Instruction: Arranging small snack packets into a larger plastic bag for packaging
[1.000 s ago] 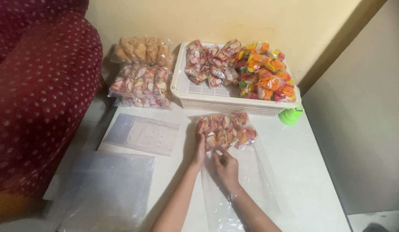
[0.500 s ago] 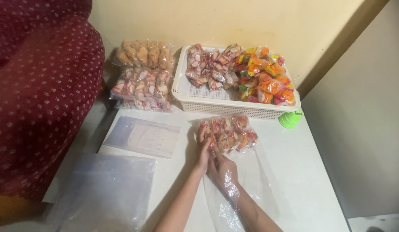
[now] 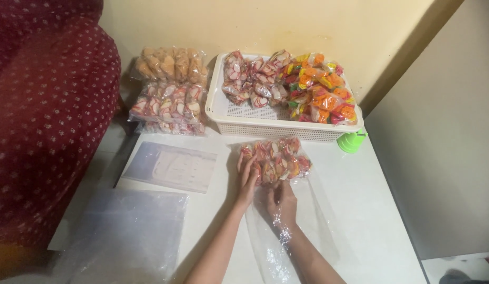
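Note:
A long clear plastic bag [image 3: 307,221] lies on the white table [image 3: 371,210], its far end filled with small red-and-white snack packets [image 3: 278,158]. My right hand [image 3: 281,202] is inside the bag, fingers against the packets. My left hand [image 3: 248,176] lies flat on the outside of the bag at its left side, pressing against the packets.
A white basket [image 3: 244,113] at the back holds red-white and orange-yellow snack packets. Left of it lie two filled bags [image 3: 171,87]. A printed sheet [image 3: 171,165] and a stack of empty clear bags [image 3: 128,231] lie at left. A green object [image 3: 351,142] stands by the basket. Red dotted cloth [image 3: 50,115] is at left.
My right hand has slid a little deeper into the bag toward the packets. My left hand stays against the bag's left side.

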